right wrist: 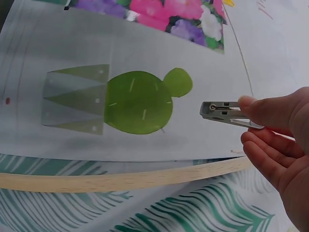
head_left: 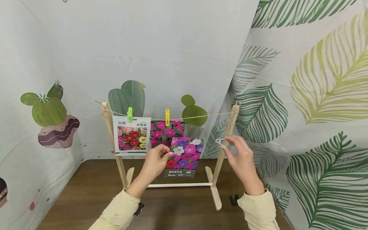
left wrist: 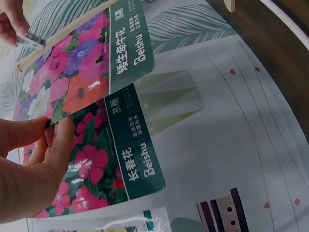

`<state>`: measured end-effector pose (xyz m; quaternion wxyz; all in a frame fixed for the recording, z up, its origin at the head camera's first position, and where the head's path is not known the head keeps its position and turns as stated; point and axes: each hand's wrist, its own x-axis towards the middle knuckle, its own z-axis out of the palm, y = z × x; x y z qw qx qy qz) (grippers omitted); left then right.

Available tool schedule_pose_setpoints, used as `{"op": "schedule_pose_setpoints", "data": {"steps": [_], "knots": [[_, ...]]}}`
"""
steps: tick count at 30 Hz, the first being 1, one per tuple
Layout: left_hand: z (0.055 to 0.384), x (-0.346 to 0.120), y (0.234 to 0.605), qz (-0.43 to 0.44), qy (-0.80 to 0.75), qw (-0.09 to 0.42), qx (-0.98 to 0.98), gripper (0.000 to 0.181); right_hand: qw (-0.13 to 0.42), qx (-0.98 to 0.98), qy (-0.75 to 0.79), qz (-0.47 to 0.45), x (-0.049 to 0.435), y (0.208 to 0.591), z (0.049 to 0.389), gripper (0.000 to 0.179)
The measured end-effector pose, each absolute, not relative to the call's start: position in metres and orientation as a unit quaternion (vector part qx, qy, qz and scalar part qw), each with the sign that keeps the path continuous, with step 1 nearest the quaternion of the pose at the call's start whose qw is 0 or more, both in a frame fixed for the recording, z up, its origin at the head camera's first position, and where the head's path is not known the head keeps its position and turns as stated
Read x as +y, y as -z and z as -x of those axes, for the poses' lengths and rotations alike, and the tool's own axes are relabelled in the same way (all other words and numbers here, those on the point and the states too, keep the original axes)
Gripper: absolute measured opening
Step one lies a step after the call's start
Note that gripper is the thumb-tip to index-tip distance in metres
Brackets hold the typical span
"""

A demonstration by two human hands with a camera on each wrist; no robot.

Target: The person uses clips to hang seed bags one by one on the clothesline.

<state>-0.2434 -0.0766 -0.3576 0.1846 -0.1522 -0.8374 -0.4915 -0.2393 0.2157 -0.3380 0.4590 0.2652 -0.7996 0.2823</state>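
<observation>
My left hand (head_left: pixel 156 159) pinches the left edge of a flower seed packet (head_left: pixel 187 155) with purple, pink and white blooms and a green lower band. Between thumb and fingers of my right hand (head_left: pixel 242 156) is a grey clothespin (right wrist: pixel 224 110), off to the right of that packet. A twine line (head_left: pixel 212 115) runs above both hands. From it hangs a white-bordered seed packet (head_left: pixel 132 137) under a green clothespin (head_left: pixel 130 115). Beside it a pink-flowered seed packet (left wrist: pixel 91 164) hangs under a yellow clothespin (head_left: pixel 167 117), partly covered by the held packet.
The twine is strung between two wooden posts (head_left: pixel 228 127) of a stand, joined low down by a white rod (head_left: pixel 181 185). The stand's feet (head_left: pixel 215 198) rest on a brown table (head_left: pixel 72 198). Behind hangs a curtain (head_left: pixel 184 48) printed with cacti and leaves.
</observation>
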Motion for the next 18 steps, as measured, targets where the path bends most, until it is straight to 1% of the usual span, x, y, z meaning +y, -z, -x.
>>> {"op": "schedule_pose_setpoints", "data": {"steps": [5, 11, 18], "knots": [[0.245, -0.071, 0.354, 0.156, 0.483, 0.189, -0.840, 0.007, 0.460, -0.801, -0.275, -0.268, 0.218, 0.328, 0.239, 0.041], [0.251, -0.064, 0.350, 0.157, 0.471, 0.204, -0.844, 0.009, 0.488, -0.780, -0.273, -0.280, 0.220, 0.318, 0.241, 0.041], [0.256, -0.058, 0.348, 0.160, 0.493, 0.180, -0.836, 0.009, 0.481, -0.782, -0.280, -0.279, 0.221, 0.308, 0.242, 0.038]]}}
